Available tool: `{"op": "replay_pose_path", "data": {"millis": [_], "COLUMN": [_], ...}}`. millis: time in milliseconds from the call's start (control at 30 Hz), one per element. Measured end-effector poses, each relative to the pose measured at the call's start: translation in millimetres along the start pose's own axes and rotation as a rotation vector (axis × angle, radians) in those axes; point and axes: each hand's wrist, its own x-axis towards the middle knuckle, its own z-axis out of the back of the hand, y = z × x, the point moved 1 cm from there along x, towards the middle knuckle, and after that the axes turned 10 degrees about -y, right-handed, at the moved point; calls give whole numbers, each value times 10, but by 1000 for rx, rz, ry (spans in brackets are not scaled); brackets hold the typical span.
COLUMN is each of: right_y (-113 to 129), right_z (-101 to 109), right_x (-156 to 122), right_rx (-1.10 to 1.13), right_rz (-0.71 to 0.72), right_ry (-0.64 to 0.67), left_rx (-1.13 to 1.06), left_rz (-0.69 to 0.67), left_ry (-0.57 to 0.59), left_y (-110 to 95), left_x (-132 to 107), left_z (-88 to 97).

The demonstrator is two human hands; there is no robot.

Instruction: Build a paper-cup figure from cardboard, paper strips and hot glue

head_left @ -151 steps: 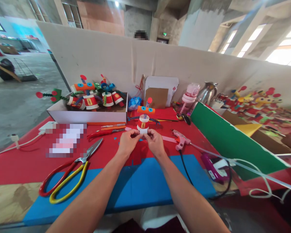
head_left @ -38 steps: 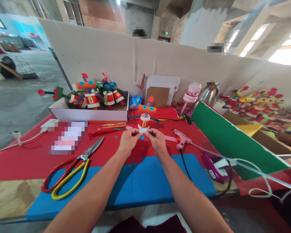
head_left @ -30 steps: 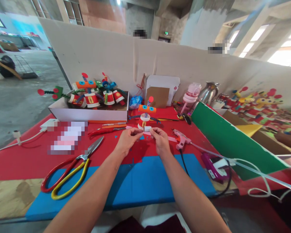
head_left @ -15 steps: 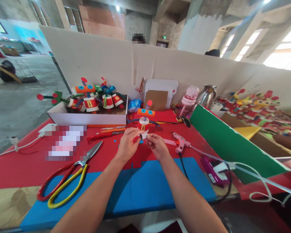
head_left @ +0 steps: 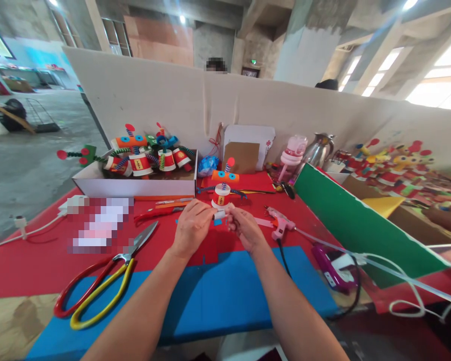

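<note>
Between my two hands, in the middle of the table, is a small white roll (head_left: 220, 214) with a dark end; it looks like paper, but I cannot make out its exact kind. My left hand (head_left: 194, 226) pinches the dark end with closed fingers. At the other end, the fingertips of my right hand (head_left: 245, 228) are pressed together on the roll. Just behind stands a paper-cup figure (head_left: 221, 197) with an orange tube head, blue eyes and dark curled arms. Blue paper scraps (head_left: 218, 222) lie under my hands.
Large scissors (head_left: 130, 255) lie open at left. A pink glue gun (head_left: 281, 220) rests right of my hands, its cord running forward. A white box (head_left: 135, 187) of similar figures stands behind left; a green-sided box (head_left: 353, 220) stands right. Another person's hand (head_left: 445, 216) shows far right.
My left hand has drawn slightly left and down, and more of the white roll shows between my fingers. The camera view has shifted a little. The cup figure still stands behind.
</note>
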Motion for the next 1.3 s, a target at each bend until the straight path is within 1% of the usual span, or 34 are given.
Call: {"op": "replay_pose_path", "data": {"millis": [100, 133, 200, 267, 333, 433, 500, 567, 667, 733, 800, 833, 867, 933, 1000, 1067, 1100, 1167, 1300], "right_y": [60, 69, 72, 66, 58, 26, -8, -29, 19, 115, 232, 282, 322, 373, 393, 408, 420, 454, 499], "right_z": [15, 13, 1, -10, -9, 4, 8, 9, 31, 95, 235, 339, 463, 746, 1008, 1183, 1230, 1250, 1148], "right_x": [2, 1, -6, -13, -14, 12, 44, 72, 40, -66, -225, -308, -382, -484, -504, -452, -407, -306, -172], "right_rx": [-75, -103, -145, -164, -161, -139, -146, -198, -409, -584, -743, -859, -983, -1158, -1302, -1410, -1456, -1550, -1684], "right_rz": [206, 262, 319, 326, 315, 258, 240, 272, 412, 577, 762, 807, 800, 693, 494, 321, 260, 174, 82], "right_ry": [-35, -22, 25, 32, -29, -105, -106, -111, -171, -219, -265, -304, -367, -500, -586, -604, -601, -595, -613], "left_rx": [-91, -112, -140, -149, -143, -127, -114, -108, -105, -109, -111, -110, -105, -84, -70, -62, -58, -56, -77], "left_rz": [128, 158, 196, 214, 220, 202, 182, 170, 171, 172, 173, 174, 174, 170, 159, 158, 161, 160, 137], "left_ry": [-75, -86, -95, -94, -95, -110, -112, -104, -78, -58, -47, -46, -48, -61, -68, -69, -70, -66, -56], "left_y": [30, 35, 37, 34, 28, 16, 9, 6, 10, 12, 9, 5, -1, -17, -31, -37, -37, -35, -36], "left_x": [-4, -4, -5, -5, -4, -6, -14, -28, -53, -66, -74, -77, -79, -84, -89, -95, -97, -99, -101], "left_z": [5, 6, 6, 7, 6, -1, -11, -22, -29, -28, -26, -26, -27, -33, -41, -48, -50, -54, -66]}}
